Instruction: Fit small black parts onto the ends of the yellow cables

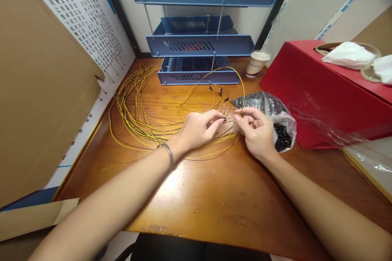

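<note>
My left hand (204, 127) is closed in a pinch on a small black connector (225, 119), mostly covered by the fingertips. Just right of it, my right hand (255, 130) pinches a thin yellow wire (244, 89), which arches up and back over the desk. The fingertips of both hands are a short gap apart. A loose coil of yellow and dark wires (124, 106) spreads behind and left of my hands. Several wire ends with black connectors (220, 92) stick up beyond my fingers. Beside my right hand lies a clear plastic bag (269, 104) with small black parts (282, 138) in it.
A blue metal tiered rack (199, 45) stands at the back of the wooden desk (208, 195). A paper cup (256, 64) is right of it. The red box (318, 102) with tape rolls and tissue borders the right side; cardboard (39, 81) borders the left.
</note>
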Motion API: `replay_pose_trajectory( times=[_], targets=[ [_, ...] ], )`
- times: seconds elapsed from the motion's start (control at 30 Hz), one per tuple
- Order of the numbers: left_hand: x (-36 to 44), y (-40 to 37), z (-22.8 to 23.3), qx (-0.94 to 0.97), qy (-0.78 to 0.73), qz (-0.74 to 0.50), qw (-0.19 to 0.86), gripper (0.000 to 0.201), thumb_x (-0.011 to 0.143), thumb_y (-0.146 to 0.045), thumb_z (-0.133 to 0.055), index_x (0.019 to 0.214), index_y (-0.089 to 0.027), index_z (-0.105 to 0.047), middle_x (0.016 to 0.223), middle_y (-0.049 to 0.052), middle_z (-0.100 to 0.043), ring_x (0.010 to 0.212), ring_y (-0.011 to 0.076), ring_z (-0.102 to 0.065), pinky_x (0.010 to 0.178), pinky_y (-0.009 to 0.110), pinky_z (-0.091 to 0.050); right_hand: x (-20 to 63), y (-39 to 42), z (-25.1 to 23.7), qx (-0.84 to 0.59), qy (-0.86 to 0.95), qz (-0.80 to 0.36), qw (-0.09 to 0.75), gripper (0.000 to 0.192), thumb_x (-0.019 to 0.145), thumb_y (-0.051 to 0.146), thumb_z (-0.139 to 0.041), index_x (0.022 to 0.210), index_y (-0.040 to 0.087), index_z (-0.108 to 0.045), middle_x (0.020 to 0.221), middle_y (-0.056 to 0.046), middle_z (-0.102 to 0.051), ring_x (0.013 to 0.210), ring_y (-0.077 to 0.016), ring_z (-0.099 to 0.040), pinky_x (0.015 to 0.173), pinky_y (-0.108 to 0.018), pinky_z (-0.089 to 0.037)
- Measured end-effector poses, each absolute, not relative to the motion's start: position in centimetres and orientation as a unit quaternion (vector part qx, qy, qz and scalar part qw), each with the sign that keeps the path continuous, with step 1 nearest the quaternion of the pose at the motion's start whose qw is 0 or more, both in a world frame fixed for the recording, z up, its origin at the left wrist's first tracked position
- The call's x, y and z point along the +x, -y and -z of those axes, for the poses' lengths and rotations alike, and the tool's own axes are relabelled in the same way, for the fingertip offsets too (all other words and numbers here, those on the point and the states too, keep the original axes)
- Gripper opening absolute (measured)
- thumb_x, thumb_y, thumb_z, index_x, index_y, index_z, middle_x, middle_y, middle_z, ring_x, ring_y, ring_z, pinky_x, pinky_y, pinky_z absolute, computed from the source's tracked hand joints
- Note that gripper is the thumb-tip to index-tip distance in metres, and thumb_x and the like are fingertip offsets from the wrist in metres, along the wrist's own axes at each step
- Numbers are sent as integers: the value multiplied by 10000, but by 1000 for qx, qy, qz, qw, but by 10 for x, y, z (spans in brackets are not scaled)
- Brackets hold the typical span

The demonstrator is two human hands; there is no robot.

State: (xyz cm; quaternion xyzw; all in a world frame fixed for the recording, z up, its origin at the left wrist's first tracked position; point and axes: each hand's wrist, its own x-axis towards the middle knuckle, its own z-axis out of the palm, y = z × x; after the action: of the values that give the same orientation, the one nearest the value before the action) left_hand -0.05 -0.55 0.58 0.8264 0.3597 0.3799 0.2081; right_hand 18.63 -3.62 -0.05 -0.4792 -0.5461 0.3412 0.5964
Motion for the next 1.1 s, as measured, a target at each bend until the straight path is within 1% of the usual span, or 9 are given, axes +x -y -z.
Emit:
replay_pose_trajectory(
  times=[0.13,0.23,0.4,0.6,0.77,0.97,1.1],
  targets=[
    [0,6,-6,820,-356,-396,208,213,970,-310,-588,1033,-166,-731,874,27,-803,607,95,-680,599,208,-464,184,43,-3,-479,564,-294,605,128,829,291,-728,887,192,-672,528,75,-423,461,-72,-326,460,-244,-220],
    [0,6,-6,817,-358,-400,209,212,971,-310,-582,1030,-164,-724,870,27,-802,592,91,-677,589,205,-464,182,48,-6,-472,576,-269,611,116,814,282,-732,845,191,-667,523,67,-436,448,-71,-339,448,-243,-214],
    [-1,5,-6,808,-353,-421,212,203,967,-300,-589,1037,-160,-718,902,34,-804,644,92,-710,612,185,-490,180,48,-5,-481,577,-267,604,112,830,279,-724,830,183,-667,504,72,-421,438,-65,-328,442,-238,-214],
    [0,3,-4,803,-335,-450,204,188,964,-269,-595,1033,-144,-719,885,37,-805,639,82,-711,606,164,-491,180,43,-4,-508,562,-258,600,128,829,290,-728,831,168,-690,504,76,-418,443,-58,-323,445,-233,-215],
    [0,4,-4,798,-339,-443,231,204,969,-291,-595,1050,-150,-718,923,45,-806,691,99,-731,640,173,-519,180,42,-3,-515,558,-256,598,127,821,287,-731,813,161,-718,510,57,-467,444,-60,-348,442,-230,-239],
    [1,5,-2,800,-347,-434,225,219,975,-315,-585,1065,-163,-715,940,32,-802,685,100,-728,661,187,-528,180,43,-3,-511,572,-259,587,129,825,287,-731,838,159,-733,496,69,-433,440,-57,-329,441,-231,-222],
    [2,4,0,789,-355,-448,223,222,985,-317,-567,1075,-169,-707,951,43,-808,764,124,-754,700,196,-544,181,42,-3,-508,564,-262,595,125,817,282,-736,851,162,-735,498,71,-434,443,-58,-323,441,-231,-217]
  ],
)
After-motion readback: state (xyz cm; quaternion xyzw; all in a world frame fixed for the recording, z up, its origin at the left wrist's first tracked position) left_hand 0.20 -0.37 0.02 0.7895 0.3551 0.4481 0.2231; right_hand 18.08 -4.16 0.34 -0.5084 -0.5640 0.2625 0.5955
